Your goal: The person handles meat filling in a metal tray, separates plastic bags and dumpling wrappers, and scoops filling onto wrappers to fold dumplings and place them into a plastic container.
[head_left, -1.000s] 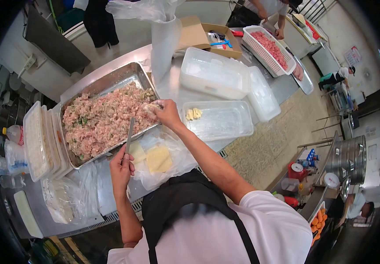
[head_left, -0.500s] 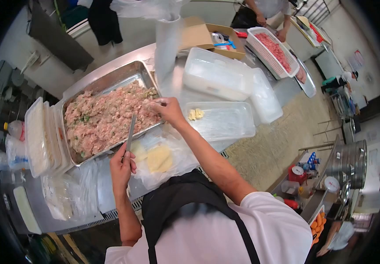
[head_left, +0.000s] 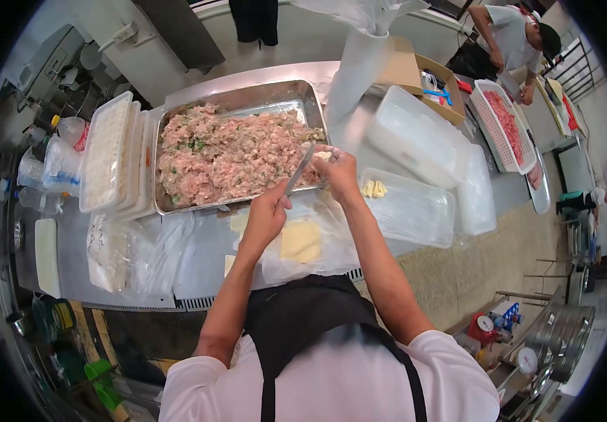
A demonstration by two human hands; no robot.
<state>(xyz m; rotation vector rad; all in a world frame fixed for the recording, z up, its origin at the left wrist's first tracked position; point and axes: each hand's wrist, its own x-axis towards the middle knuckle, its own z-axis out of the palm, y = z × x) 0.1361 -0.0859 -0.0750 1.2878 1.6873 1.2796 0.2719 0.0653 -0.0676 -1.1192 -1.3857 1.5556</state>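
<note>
My left hand (head_left: 267,216) is closed around the handle of a narrow flat metal spatula (head_left: 299,169). The blade points up and right, its tip close to the fingers of my right hand (head_left: 338,173). Those fingers are bent around a small pale dumpling wrapper (head_left: 324,156), mostly hidden by them. Both hands are at the near right corner of a steel tray (head_left: 240,96) with minced meat filling (head_left: 233,155) flecked with green. Square yellowish wrappers (head_left: 301,241) lie on plastic below my hands. Several folded dumplings (head_left: 373,188) sit in a clear container (head_left: 416,214) to the right.
Lidded plastic boxes (head_left: 110,151) stand left of the tray, with plastic bags (head_left: 141,253) below them. More translucent boxes (head_left: 419,133), a cardboard box (head_left: 405,67) and a white basket of meat (head_left: 504,126) are at right. Another person (head_left: 511,42) works beyond the basket.
The view has turned, so the table appears shifted rightward. The spatula blade has moved from over the tray's near edge to beside my right hand's fingers.
</note>
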